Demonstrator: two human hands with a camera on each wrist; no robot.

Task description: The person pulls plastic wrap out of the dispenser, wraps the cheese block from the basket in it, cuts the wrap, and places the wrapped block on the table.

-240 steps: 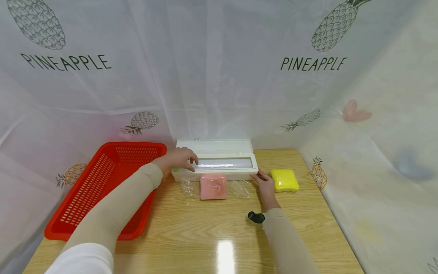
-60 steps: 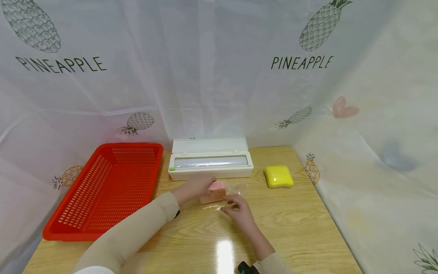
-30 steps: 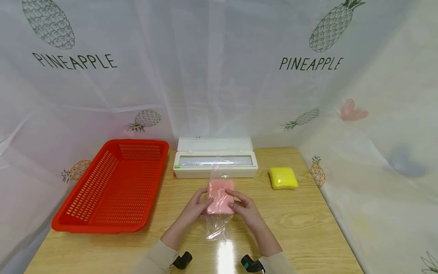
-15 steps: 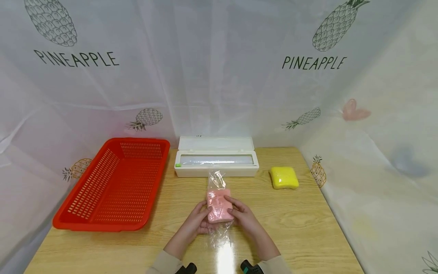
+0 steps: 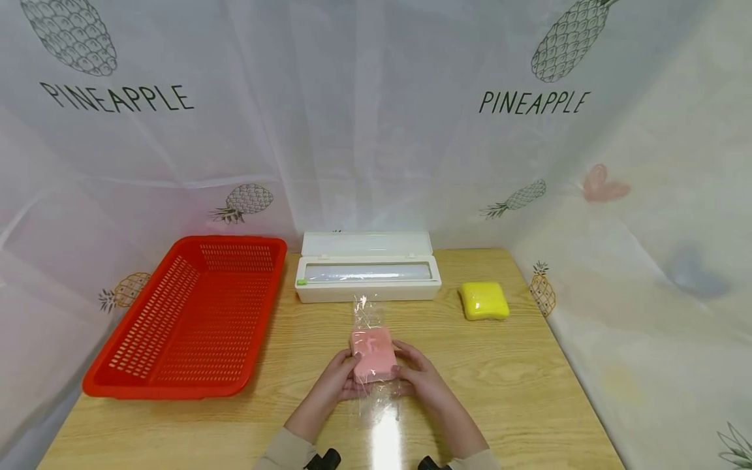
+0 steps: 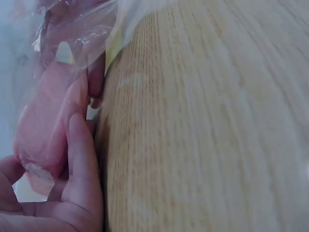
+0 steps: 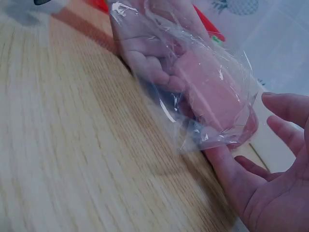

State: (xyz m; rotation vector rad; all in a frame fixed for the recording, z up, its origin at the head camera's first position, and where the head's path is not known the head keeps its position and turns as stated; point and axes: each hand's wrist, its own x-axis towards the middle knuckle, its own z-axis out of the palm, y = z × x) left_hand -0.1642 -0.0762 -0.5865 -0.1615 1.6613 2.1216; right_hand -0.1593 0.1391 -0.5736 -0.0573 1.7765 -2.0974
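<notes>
A pink square block (image 5: 375,354) in clear cling film (image 5: 367,314) is held over the front middle of the wooden table (image 5: 499,405). Film tails stick out at its far and near sides. My left hand (image 5: 333,384) grips the block's left side, thumb on top and fingers beneath; the left wrist view shows the pink block (image 6: 46,116) between them. At the right side, my right hand (image 5: 424,378) is spread. In the right wrist view, one finger of my right hand (image 7: 275,183) reaches the wrapped underside while its upper fingers stand apart from the block.
Behind the hands stands a white cling film dispenser (image 5: 367,292), lid raised, roll inside. A yellow wrapped block (image 5: 484,301) lies on the right. The red plastic basket (image 5: 249,365) takes up the table's left side. A patterned curtain (image 5: 364,130) encloses the back.
Eight seconds ago the hands were at the dispenser. The block has since been picked up and brought nearer, film wrapped round it. In the last half second the right fingers have slipped off its top.
</notes>
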